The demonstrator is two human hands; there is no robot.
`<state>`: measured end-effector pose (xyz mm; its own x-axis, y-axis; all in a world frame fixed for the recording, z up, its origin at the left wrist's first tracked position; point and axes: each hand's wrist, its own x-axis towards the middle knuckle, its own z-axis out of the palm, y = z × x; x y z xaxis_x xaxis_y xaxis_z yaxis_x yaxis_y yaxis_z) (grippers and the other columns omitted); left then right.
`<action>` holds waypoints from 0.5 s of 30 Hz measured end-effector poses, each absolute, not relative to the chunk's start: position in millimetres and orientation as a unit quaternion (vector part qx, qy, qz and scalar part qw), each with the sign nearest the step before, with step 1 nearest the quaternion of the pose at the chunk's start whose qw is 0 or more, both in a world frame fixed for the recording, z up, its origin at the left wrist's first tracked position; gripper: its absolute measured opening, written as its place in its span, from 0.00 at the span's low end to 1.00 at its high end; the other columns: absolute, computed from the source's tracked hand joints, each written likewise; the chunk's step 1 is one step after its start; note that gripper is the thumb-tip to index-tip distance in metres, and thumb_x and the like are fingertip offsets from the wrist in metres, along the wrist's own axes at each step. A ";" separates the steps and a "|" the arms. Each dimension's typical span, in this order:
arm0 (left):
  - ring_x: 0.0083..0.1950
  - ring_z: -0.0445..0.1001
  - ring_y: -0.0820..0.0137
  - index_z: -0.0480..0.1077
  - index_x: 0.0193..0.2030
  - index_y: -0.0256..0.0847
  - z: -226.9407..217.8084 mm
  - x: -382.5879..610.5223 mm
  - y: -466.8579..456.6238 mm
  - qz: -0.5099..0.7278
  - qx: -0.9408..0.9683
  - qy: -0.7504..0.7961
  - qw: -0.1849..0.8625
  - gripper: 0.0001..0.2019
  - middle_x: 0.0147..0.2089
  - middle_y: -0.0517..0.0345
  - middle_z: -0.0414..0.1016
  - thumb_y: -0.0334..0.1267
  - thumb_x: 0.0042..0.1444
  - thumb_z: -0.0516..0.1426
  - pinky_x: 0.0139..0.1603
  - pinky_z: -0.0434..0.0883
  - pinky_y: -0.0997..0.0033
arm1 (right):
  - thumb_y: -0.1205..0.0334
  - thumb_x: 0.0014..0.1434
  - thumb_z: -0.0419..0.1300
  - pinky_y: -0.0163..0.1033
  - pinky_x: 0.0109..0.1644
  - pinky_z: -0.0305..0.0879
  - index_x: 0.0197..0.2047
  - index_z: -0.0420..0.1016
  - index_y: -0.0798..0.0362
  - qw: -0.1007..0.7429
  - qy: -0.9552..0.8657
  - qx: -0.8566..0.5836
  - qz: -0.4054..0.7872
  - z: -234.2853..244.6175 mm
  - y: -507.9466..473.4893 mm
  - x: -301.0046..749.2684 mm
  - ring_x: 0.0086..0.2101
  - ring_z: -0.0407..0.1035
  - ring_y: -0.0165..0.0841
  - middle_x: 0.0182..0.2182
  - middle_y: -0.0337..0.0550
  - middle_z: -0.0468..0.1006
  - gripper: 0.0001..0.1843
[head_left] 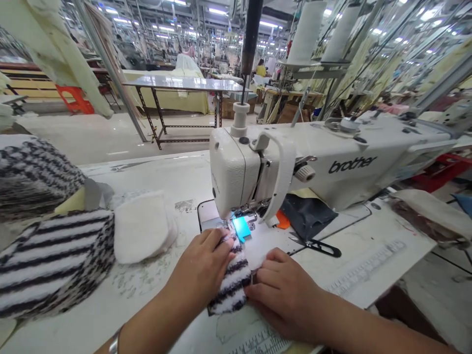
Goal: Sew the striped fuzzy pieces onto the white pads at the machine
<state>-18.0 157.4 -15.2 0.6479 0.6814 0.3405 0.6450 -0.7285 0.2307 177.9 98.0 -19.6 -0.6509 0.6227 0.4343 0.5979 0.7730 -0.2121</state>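
A small piece of black-and-white striped plush fabric lies on the bed of a white sewing machine, its far end close to the presser foot. Curled over the far left part of the piece, my left hand grips it just in front of the needle area. My right hand has its fingers bent in and pinches the right edge of the same piece. A bright blue guide piece sits by the presser foot, lit by the machine's lamp. The needle tip is hidden.
Stacks of striped plush pieces and white pieces lie to the left. Black thread snips, an orange piece and dark fabric rest right of the needle area. Thread cones stand above the machine.
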 end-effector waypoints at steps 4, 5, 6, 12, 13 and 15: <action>0.45 0.68 0.61 0.71 0.40 0.41 -3.3 -21.9 166.4 0.194 0.874 0.443 0.047 0.11 0.45 0.52 0.71 0.37 0.61 0.48 0.45 0.68 0.56 | 0.71 0.56 0.50 0.40 0.34 0.50 0.33 0.70 0.55 0.252 -0.909 -0.330 0.030 -19.5 96.5 176.8 0.24 0.58 0.30 0.21 0.37 0.68 0.08; 0.45 0.68 0.60 0.70 0.40 0.41 -0.2 -21.9 170.8 0.179 0.863 0.471 0.041 0.10 0.43 0.52 0.72 0.39 0.61 0.49 0.44 0.66 0.54 | 0.71 0.56 0.50 0.40 0.33 0.50 0.32 0.70 0.55 0.253 -0.909 -0.329 0.028 -20.0 96.6 176.7 0.24 0.58 0.30 0.21 0.37 0.68 0.08; 0.44 0.68 0.58 0.70 0.39 0.42 2.3 -21.6 175.2 0.161 0.855 0.492 0.039 0.09 0.42 0.53 0.72 0.41 0.60 0.50 0.44 0.65 0.53 | 0.71 0.56 0.50 0.40 0.33 0.50 0.32 0.69 0.55 0.253 -0.909 -0.329 0.027 -20.6 96.8 176.9 0.24 0.58 0.30 0.21 0.37 0.67 0.08; 0.38 0.70 0.62 0.67 0.30 0.42 3.3 -23.0 187.3 0.138 0.856 0.495 0.059 0.09 0.32 0.59 0.72 0.40 0.59 0.51 0.42 0.61 0.58 | 0.70 0.55 0.51 0.40 0.33 0.49 0.33 0.70 0.55 0.258 -0.907 -0.330 0.032 -23.7 97.9 179.0 0.24 0.57 0.30 0.21 0.36 0.67 0.07; 0.37 0.70 0.63 0.66 0.30 0.42 2.2 -24.2 186.9 0.143 0.857 0.492 0.056 0.09 0.31 0.59 0.72 0.39 0.60 0.50 0.42 0.61 0.59 | 0.70 0.55 0.51 0.40 0.33 0.49 0.33 0.70 0.55 0.257 -0.907 -0.331 0.033 -23.8 97.9 179.3 0.24 0.56 0.30 0.21 0.36 0.67 0.07; 0.35 0.69 0.64 0.64 0.29 0.42 0.5 -26.5 186.0 0.146 0.860 0.487 0.045 0.10 0.29 0.60 0.72 0.40 0.60 0.48 0.42 0.61 0.59 | 0.70 0.55 0.51 0.40 0.33 0.49 0.32 0.70 0.55 0.254 -0.908 -0.331 0.034 -23.8 97.8 179.8 0.24 0.56 0.30 0.20 0.36 0.66 0.07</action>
<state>-26.5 186.0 0.5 0.4824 0.8508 0.2082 0.8247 -0.5213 0.2195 179.8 97.8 -23.8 -0.6509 0.6191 0.4394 0.5848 0.7780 -0.2298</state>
